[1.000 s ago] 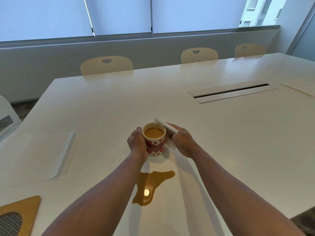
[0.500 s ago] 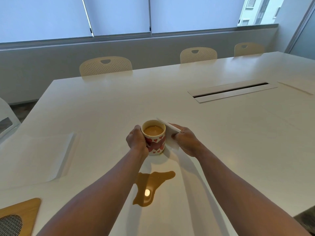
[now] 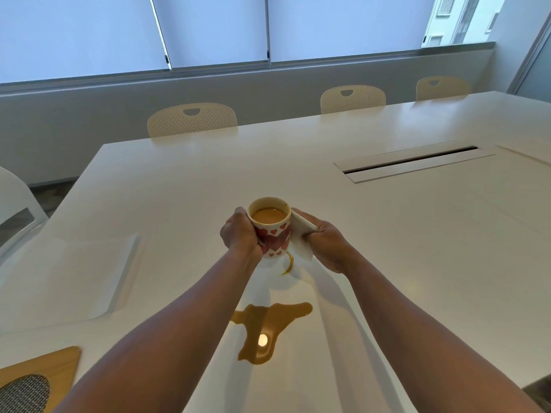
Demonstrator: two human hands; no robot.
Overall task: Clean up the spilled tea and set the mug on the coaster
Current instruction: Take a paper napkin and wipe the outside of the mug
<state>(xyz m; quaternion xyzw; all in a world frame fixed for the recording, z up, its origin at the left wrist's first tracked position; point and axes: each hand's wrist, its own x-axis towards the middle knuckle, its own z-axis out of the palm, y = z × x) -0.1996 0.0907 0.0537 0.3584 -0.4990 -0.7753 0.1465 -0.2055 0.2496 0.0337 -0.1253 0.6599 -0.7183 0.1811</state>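
Right now the left hand point(image 3: 240, 235) has its fingers wrapped round the left side of the cream ceramic mug with red hearts point(image 3: 272, 229), which appears lifted just off the white bench point(image 3: 387, 248) and is nearly full of milky tea. The right hand point(image 3: 325, 244) pinches a folded white paper napkin point(image 3: 301, 234), fingers clamped on it, and presses it against the mug's right wall and toward its base.

A thin brown ring of tea point(image 3: 288, 265) curves on the bench just beneath the mug, so the step in hand looks like drying the mug's wet underside and wall. To do it well, I would keep the mug level, since the tea sits close to the rim and any tilt would add to the mess. The napkin should sweep under the base as well as the wall, otherwise the mug will carry a wet ring wherever it goes next.

Nearer the person lies the brown puddle of spilled tea point(image 3: 269, 330), well apart from the mug and not yet wiped. It will likely need more than 1 pass, working from its edges inward.

At the near left corner sits a light wooden board with a dark woven round inset point(image 3: 35, 380), probably the coaster; the mug should go there only once its base is dry.
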